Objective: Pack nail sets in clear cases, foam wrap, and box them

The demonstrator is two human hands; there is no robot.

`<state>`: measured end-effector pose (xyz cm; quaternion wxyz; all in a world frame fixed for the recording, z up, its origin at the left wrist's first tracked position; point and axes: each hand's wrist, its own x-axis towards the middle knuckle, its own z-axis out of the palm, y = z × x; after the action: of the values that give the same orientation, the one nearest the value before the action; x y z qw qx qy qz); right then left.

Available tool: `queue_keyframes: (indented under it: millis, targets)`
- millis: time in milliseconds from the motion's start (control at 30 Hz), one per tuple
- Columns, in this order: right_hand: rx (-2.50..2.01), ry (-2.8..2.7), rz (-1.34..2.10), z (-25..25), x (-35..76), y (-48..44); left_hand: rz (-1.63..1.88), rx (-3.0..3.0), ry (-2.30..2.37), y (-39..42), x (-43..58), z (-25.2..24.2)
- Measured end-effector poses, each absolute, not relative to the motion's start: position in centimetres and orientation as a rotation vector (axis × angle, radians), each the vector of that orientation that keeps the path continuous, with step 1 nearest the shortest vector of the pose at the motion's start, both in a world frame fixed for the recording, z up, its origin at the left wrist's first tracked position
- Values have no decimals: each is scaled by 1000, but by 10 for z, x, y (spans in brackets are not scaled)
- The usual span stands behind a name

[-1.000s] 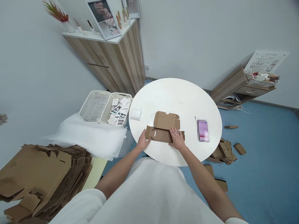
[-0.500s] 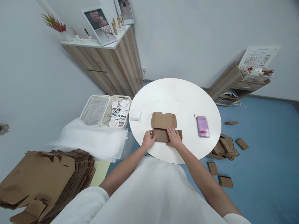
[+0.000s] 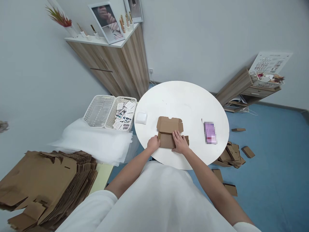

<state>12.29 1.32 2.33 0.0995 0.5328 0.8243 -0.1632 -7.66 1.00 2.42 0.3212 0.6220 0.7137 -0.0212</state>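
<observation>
A flat brown cardboard box blank (image 3: 169, 125) lies near the front edge of the round white table (image 3: 183, 100), partly folded. My left hand (image 3: 154, 143) grips its folded-in left end, fingers curled against the cardboard. My right hand (image 3: 180, 143) lies flat on the front panel with fingers stretched out, pressing it down. The rear flap of the blank stands slightly raised behind both hands.
A pink phone (image 3: 209, 132) lies to the right on the table, a small white pad (image 3: 141, 118) to the left. Two white baskets (image 3: 109, 111) sit on white foam sheets (image 3: 96, 141). A stack of cardboard blanks (image 3: 45, 183) lies front left. Cardboard scraps (image 3: 230, 156) litter the blue floor.
The blank's left end, spread flat a second ago, is folded inward. My left hand moved right with it. My right hand stayed pressing on the front panel.
</observation>
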Motion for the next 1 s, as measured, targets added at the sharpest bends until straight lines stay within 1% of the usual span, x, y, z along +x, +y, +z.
queue_keyframes:
  millis: [100,233,300,367,467,567,700,767,867,933,1000]
  targets:
    - [1559,2444,-470,24,122,12,-167,1630,1909,14,-73,25]
    - [1572,2442,-468,25,122,11,-199,1599,1941,16,-69,26]
    - [1575,2435,-458,24,124,12,-155,1618,1937,13,-70,29]
    - [1565,2436,-440,24,126,13,-40,1681,1897,8,-73,32]
    - [1556,2455,-422,22,129,15,61,1836,1743,3,-78,41]
    - [1552,2476,-443,23,128,18,-92,1916,1620,7,-78,48]
    - [1563,2512,-472,28,132,15,-222,1885,1626,19,-71,50]
    - [1707,2496,-480,30,141,9,-223,1871,1631,22,-69,49]
    - [2210,2313,-593,26,163,-6,-219,1870,1630,23,-68,48]
    - [2559,2097,-861,20,176,-16,-213,1882,1632,22,-68,47]
    - [2711,1898,-1227,14,184,-21,-203,1894,1639,23,-66,46]
